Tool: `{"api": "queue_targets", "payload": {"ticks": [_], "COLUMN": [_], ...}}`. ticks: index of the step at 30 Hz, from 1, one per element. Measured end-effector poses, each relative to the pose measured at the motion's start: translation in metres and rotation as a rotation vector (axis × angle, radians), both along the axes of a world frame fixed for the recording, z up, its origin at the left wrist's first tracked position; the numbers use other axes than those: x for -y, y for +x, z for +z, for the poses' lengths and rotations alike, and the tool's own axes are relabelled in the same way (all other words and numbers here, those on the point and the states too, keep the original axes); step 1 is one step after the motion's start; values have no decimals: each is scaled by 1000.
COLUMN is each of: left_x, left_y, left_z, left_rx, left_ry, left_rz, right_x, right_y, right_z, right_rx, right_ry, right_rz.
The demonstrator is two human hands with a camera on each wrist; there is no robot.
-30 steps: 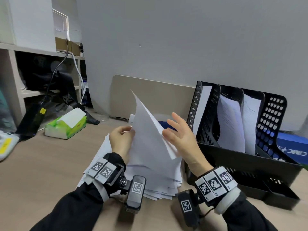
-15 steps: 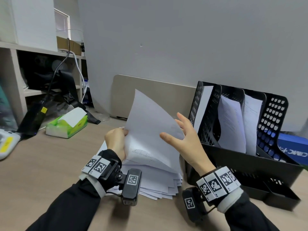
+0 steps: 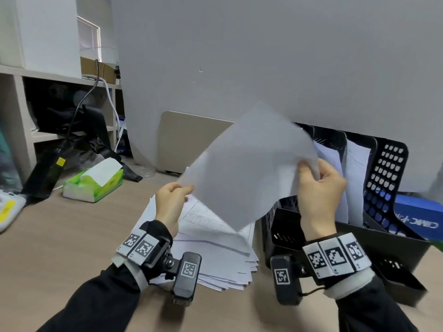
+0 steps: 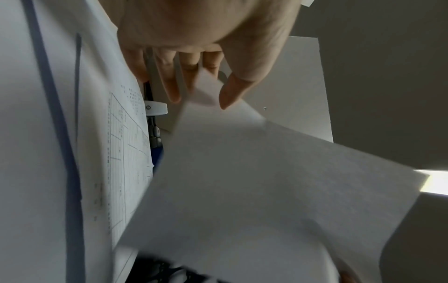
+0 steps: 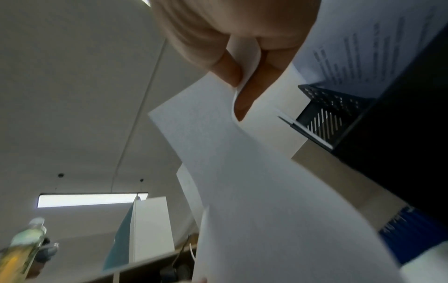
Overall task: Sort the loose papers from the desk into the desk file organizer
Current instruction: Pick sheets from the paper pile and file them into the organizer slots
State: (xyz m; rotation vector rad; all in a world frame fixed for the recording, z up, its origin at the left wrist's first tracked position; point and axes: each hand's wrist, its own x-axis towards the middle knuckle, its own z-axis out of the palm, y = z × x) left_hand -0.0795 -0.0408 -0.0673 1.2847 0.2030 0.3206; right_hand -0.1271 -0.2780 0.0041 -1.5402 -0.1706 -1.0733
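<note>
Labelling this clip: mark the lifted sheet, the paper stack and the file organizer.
lifted sheet (image 3: 244,178), head view, middle of its face.
paper stack (image 3: 215,255), head view, top page.
file organizer (image 3: 388,173), head view, perforated right wall.

**Little legible print**

White letters reading roughly "CIMC" are showing upside down on the blue box (image 3: 418,218), right of the right-hand grip. Printing on the paper stack (image 3: 215,238) and filed sheets is too blurred to read.

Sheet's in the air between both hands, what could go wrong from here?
1. The right hand pinches only one edge of the sheet, and the left hand one corner: it may crease or slip.
2. The file organizer slots already hold papers; the limp sheet could snag on them.
</note>
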Motion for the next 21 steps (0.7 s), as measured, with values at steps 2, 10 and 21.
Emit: {"api": "queue_targets", "payload": {"ticks": [2,10,21], "left_x": [3,63,158], "left_y": [-2,-17,-14], "left_z": [0,15,58], "left_rx": [2,129,314], "left_ry": [-20,183,613], "left_rz": [-33,-357,-722], "right_x": [10,46,54], "right_y": [-4,-17,-24], "right_z": [12,43,53], "right_rx": [57,257,316], "right_ry": [108,443,438], "right_rz": [-21,-223,-275]}}
